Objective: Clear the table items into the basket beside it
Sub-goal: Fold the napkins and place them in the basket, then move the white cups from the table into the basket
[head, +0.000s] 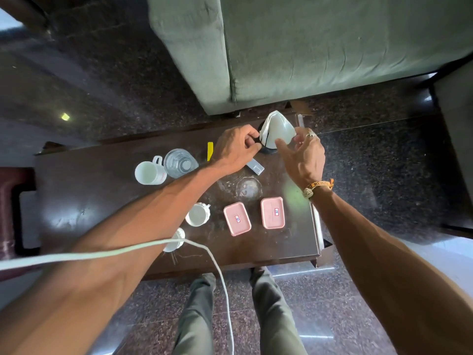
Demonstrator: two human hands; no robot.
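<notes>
Surface point(89, 201) of dark wood carries the items to clear; no basket shows. White vessel point(277, 126), tilted, is raised above the surface's far edge. The left hand point(238, 147) pinches its left rim and the right hand point(302, 157) curls round its right side, so both grips are clamped on it. Best done by holding firm and lifting level, clear of the glass jug point(180, 163), white mug point(149, 171) and pink boxes point(237, 218) on the surface.

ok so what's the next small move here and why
Probably lift the white jug off the table and carry it toward the basket, which is out of view: the left hand grips its dark handle and the right hand cups its side.
</notes>
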